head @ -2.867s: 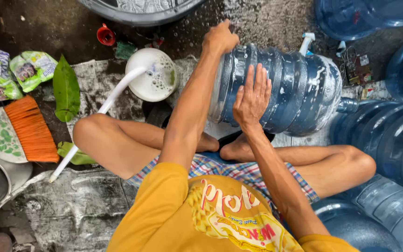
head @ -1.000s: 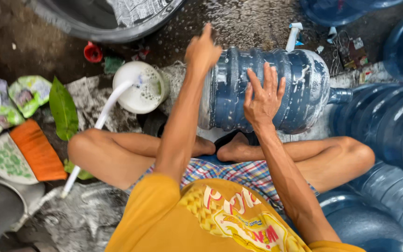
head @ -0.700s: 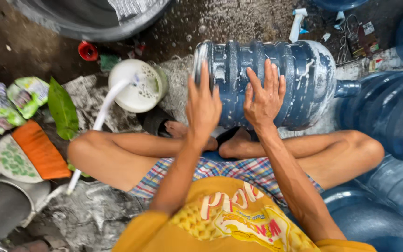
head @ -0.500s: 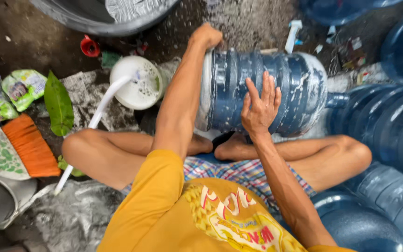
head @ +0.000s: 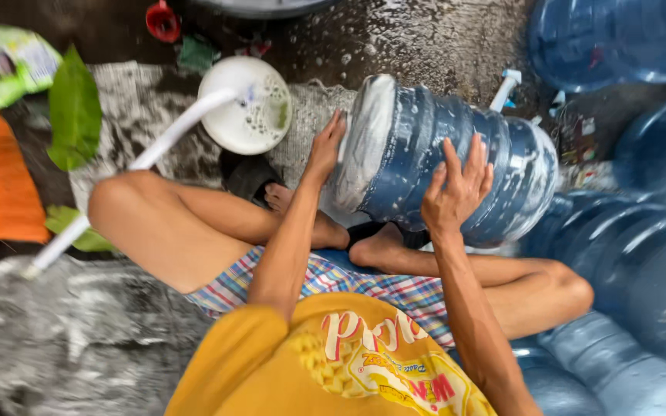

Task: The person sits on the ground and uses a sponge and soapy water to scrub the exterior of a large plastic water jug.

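A large blue water jug [head: 418, 146] is seen lying on its side on the wet ground, just beyond the crossed feet of the seated person, with its base turned to the left and its neck to the right. By the look of it, the jug is being washed and turned by hand: its base is covered in white foam, and suds are streaked along its ribbed, translucent wall.

The left hand [head: 325, 150] is laid against the rim of the foamy base, fingers stretched out and not closed around anything. The right hand [head: 456, 192] is pressed flat on the near side of the barrel, fingers spread wide; nothing is gripped, the jug is only steadied under the palm.

Because the surface appears wet and slick, any further roll would call for firm pressure from both palms, so that the round body is not let slip sideways.

A white ladle [head: 248, 104] with a long handle is set to the left of the jug, a green leaf [head: 75, 108] farther left. More blue jugs [head: 641, 254] are crowded at the right.
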